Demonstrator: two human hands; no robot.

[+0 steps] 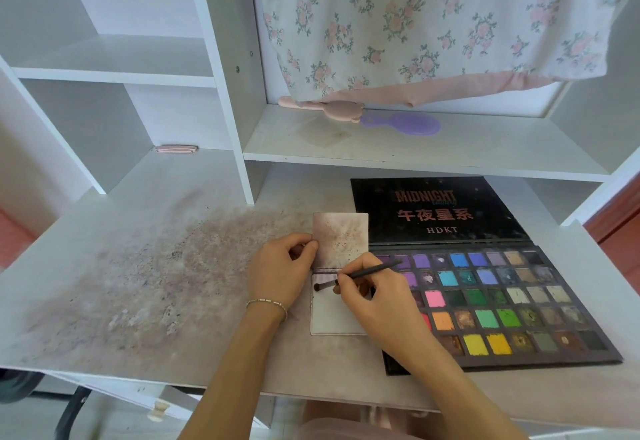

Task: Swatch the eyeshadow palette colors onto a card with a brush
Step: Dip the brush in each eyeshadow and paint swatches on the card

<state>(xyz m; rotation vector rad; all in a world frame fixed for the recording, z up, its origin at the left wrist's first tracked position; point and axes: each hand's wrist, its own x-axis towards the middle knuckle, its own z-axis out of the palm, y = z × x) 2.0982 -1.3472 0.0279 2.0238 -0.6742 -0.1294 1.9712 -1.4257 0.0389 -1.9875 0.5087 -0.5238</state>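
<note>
hands: right [375, 296] hides the card's [332, 318] edge; brush [363, 273] tip blurred.

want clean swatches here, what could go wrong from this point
1. The brush tip sits at the card's top left corner, close to the left hand; a stroke could smear onto the fingers.
2. The smudged upper card overlaps the top edge and could shed powder onto the clean area.
3. The right hand hovers over the open palette; its wrist could drag through the left pans.
</note>
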